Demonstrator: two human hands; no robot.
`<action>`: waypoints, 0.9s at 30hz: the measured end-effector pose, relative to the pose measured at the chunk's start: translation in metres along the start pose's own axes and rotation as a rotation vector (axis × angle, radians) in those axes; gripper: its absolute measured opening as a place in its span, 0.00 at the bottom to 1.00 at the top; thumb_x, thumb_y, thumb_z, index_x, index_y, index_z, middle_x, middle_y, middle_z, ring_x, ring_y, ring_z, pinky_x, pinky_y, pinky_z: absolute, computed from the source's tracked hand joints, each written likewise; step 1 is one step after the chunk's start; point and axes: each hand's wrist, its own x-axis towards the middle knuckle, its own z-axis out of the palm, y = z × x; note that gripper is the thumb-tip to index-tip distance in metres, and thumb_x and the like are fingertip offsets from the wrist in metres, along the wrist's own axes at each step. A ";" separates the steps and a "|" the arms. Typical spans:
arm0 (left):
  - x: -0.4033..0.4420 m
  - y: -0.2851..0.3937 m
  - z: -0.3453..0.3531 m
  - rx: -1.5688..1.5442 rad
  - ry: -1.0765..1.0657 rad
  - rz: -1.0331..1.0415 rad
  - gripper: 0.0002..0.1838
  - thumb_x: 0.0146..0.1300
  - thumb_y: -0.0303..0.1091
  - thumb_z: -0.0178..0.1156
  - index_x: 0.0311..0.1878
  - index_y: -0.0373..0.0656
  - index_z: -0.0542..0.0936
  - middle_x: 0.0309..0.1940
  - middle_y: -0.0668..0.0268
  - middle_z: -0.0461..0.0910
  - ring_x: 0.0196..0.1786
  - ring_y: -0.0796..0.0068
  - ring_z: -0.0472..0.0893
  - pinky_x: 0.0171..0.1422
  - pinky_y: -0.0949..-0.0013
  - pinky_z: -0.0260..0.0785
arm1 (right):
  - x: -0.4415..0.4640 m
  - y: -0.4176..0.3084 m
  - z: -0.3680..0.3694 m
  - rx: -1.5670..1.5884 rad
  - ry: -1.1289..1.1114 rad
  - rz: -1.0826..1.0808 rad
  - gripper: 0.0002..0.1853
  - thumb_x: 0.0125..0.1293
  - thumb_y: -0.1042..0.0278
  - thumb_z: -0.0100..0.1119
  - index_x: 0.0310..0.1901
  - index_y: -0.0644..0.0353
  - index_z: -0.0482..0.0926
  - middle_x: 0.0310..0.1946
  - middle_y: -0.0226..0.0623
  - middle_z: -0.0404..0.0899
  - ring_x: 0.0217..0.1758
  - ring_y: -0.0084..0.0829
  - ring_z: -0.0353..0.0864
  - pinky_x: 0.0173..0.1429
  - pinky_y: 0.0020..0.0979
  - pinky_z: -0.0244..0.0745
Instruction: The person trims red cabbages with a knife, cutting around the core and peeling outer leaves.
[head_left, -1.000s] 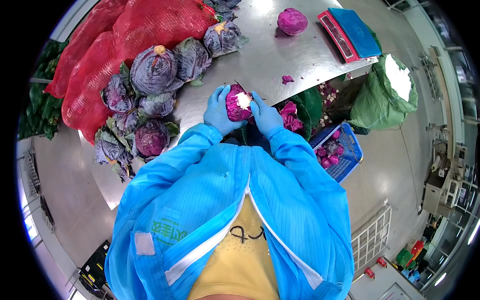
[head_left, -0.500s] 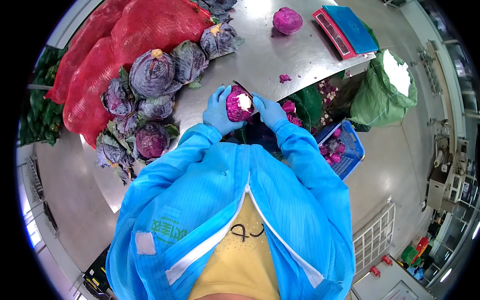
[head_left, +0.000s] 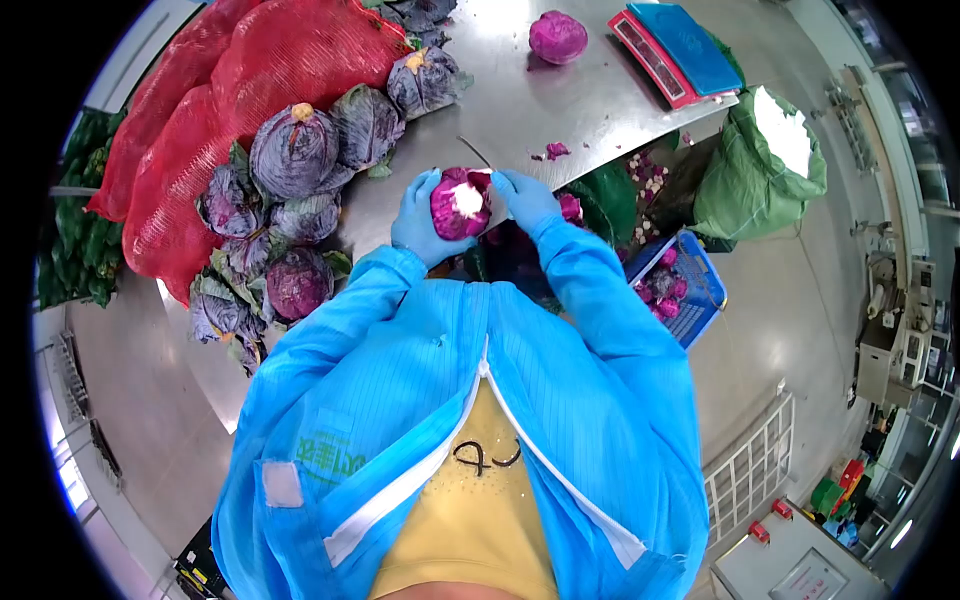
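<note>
My left hand [head_left: 422, 225], in a blue glove, is wrapped round the left side of a purple cabbage [head_left: 446, 212] whose pale cut base faces up. My right hand [head_left: 524, 200], also gloved, is closed on a knife [head_left: 474, 151] at the cabbage's right side; the dark, thin blade points up and left past the cabbage. A purple leaf piece stands at the cabbage's upper right edge, by my right fingers. The knife's handle is hidden in the glove.
Untrimmed cabbages [head_left: 295, 150] lie beside red mesh sacks [head_left: 290, 60] at left. A peeled cabbage [head_left: 558, 38] and a red-and-blue scale [head_left: 672, 55] sit on the metal table [head_left: 500, 95]. Right of it are a blue basket [head_left: 700, 290] and a green sack [head_left: 745, 185].
The cabbage and my left hand have shifted slightly left. The knife's blade has turned further up and left, and a leaf piece now stands up at the cabbage's edge.
</note>
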 end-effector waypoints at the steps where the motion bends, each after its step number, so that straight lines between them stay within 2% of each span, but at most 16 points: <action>1: -0.001 -0.004 0.000 -0.023 -0.027 0.001 0.56 0.28 0.48 0.77 0.63 0.39 0.58 0.60 0.51 0.61 0.62 0.51 0.65 0.67 0.60 0.60 | 0.000 -0.011 0.001 0.026 0.065 0.048 0.28 0.62 0.37 0.46 0.54 0.48 0.75 0.48 0.45 0.77 0.53 0.48 0.75 0.55 0.42 0.70; 3: -0.003 -0.009 -0.003 -0.025 -0.061 0.025 0.58 0.27 0.47 0.78 0.63 0.38 0.58 0.60 0.50 0.60 0.64 0.51 0.63 0.69 0.60 0.57 | -0.007 -0.036 0.004 -0.007 0.104 0.051 0.28 0.60 0.43 0.56 0.53 0.57 0.75 0.45 0.44 0.80 0.48 0.42 0.80 0.50 0.37 0.74; 4: -0.006 -0.014 -0.004 -0.019 -0.062 0.024 0.58 0.27 0.47 0.78 0.63 0.38 0.58 0.60 0.50 0.60 0.64 0.51 0.63 0.69 0.60 0.57 | -0.003 -0.040 0.012 -0.007 0.167 0.093 0.25 0.56 0.45 0.62 0.47 0.58 0.78 0.40 0.42 0.82 0.45 0.42 0.81 0.47 0.37 0.74; 8: -0.019 -0.040 0.007 -0.312 -0.002 0.044 0.60 0.24 0.45 0.80 0.64 0.38 0.57 0.63 0.50 0.58 0.67 0.53 0.59 0.72 0.59 0.52 | 0.038 0.006 0.030 0.190 0.282 0.167 0.20 0.55 0.46 0.62 0.40 0.53 0.81 0.38 0.43 0.82 0.43 0.44 0.81 0.45 0.40 0.75; 10: -0.030 -0.054 0.006 -0.337 0.034 0.111 0.62 0.23 0.44 0.81 0.64 0.39 0.56 0.66 0.51 0.55 0.69 0.52 0.57 0.73 0.58 0.50 | 0.030 0.024 0.033 0.116 0.296 0.256 0.19 0.54 0.47 0.62 0.40 0.53 0.81 0.38 0.43 0.82 0.43 0.43 0.81 0.46 0.39 0.75; 13: -0.043 -0.068 0.015 -0.611 0.023 -0.046 0.60 0.25 0.44 0.81 0.64 0.40 0.57 0.66 0.50 0.55 0.69 0.52 0.57 0.73 0.58 0.51 | 0.025 0.044 0.028 0.140 0.355 0.370 0.19 0.53 0.50 0.64 0.41 0.54 0.81 0.39 0.43 0.82 0.43 0.43 0.81 0.46 0.39 0.75; 14: -0.051 -0.066 0.014 -0.676 0.030 -0.102 0.60 0.26 0.44 0.81 0.64 0.40 0.57 0.66 0.50 0.55 0.69 0.52 0.57 0.73 0.58 0.51 | 0.017 0.049 0.027 0.231 0.363 0.322 0.22 0.53 0.53 0.65 0.47 0.54 0.78 0.41 0.43 0.81 0.44 0.43 0.81 0.46 0.39 0.75; 15: -0.043 -0.061 0.012 -0.581 0.104 0.014 0.59 0.27 0.44 0.81 0.65 0.41 0.57 0.66 0.51 0.56 0.68 0.54 0.59 0.72 0.58 0.52 | 0.011 0.052 0.033 0.056 0.595 0.159 0.26 0.52 0.54 0.66 0.53 0.53 0.75 0.40 0.42 0.81 0.40 0.42 0.81 0.44 0.38 0.75; 16: -0.037 -0.058 0.010 -0.486 0.175 0.131 0.59 0.27 0.43 0.80 0.65 0.42 0.56 0.66 0.52 0.57 0.68 0.56 0.60 0.72 0.58 0.52 | -0.002 0.027 0.020 0.103 0.510 0.222 0.27 0.53 0.56 0.66 0.54 0.53 0.74 0.38 0.41 0.81 0.39 0.39 0.81 0.44 0.36 0.75; 17: -0.035 -0.057 0.007 -0.484 0.175 0.129 0.59 0.27 0.43 0.80 0.65 0.42 0.56 0.66 0.52 0.57 0.68 0.56 0.60 0.72 0.58 0.52 | -0.015 -0.003 0.006 0.149 0.424 0.285 0.28 0.53 0.58 0.66 0.56 0.53 0.73 0.36 0.39 0.81 0.37 0.36 0.81 0.43 0.35 0.75; 20: -0.028 -0.052 0.002 -0.572 0.042 0.017 0.61 0.28 0.41 0.80 0.66 0.44 0.51 0.64 0.55 0.59 0.65 0.61 0.64 0.71 0.58 0.55 | -0.026 -0.006 0.031 0.435 0.230 -0.044 0.23 0.54 0.65 0.66 0.54 0.50 0.76 0.39 0.35 0.79 0.42 0.26 0.78 0.47 0.28 0.73; 21: -0.026 -0.051 0.002 -0.600 -0.002 -0.019 0.62 0.29 0.40 0.80 0.67 0.44 0.50 0.63 0.57 0.60 0.64 0.63 0.65 0.70 0.59 0.56 | -0.029 -0.015 0.034 0.432 0.178 -0.205 0.22 0.54 0.63 0.66 0.53 0.50 0.76 0.40 0.34 0.79 0.43 0.25 0.78 0.48 0.27 0.72; 23: -0.026 -0.050 0.000 -0.655 -0.092 -0.095 0.64 0.29 0.38 0.80 0.68 0.45 0.46 0.62 0.59 0.62 0.63 0.66 0.67 0.69 0.59 0.58 | -0.028 -0.029 0.029 0.128 0.170 -0.463 0.22 0.54 0.60 0.66 0.51 0.54 0.77 0.41 0.34 0.79 0.44 0.24 0.78 0.49 0.26 0.72; 24: -0.029 -0.052 0.001 -0.653 -0.095 -0.097 0.64 0.29 0.38 0.80 0.68 0.45 0.46 0.62 0.59 0.62 0.63 0.66 0.67 0.69 0.59 0.58 | -0.027 -0.027 0.034 0.131 0.170 -0.461 0.22 0.54 0.60 0.66 0.51 0.54 0.77 0.41 0.34 0.79 0.44 0.24 0.78 0.49 0.26 0.72; 26: -0.031 -0.059 0.005 -0.557 -0.017 -0.035 0.64 0.29 0.36 0.80 0.68 0.45 0.46 0.62 0.59 0.61 0.63 0.65 0.66 0.70 0.60 0.58 | -0.018 -0.017 0.045 0.639 0.034 -0.071 0.21 0.55 0.58 0.66 0.48 0.58 0.79 0.40 0.35 0.80 0.42 0.25 0.78 0.48 0.26 0.72; 27: -0.030 -0.057 0.003 -0.557 -0.016 -0.031 0.64 0.29 0.36 0.80 0.68 0.45 0.46 0.62 0.59 0.61 0.63 0.65 0.66 0.70 0.60 0.58 | -0.011 -0.013 0.046 0.639 0.037 -0.074 0.21 0.55 0.58 0.66 0.48 0.58 0.79 0.40 0.35 0.80 0.42 0.25 0.78 0.48 0.26 0.72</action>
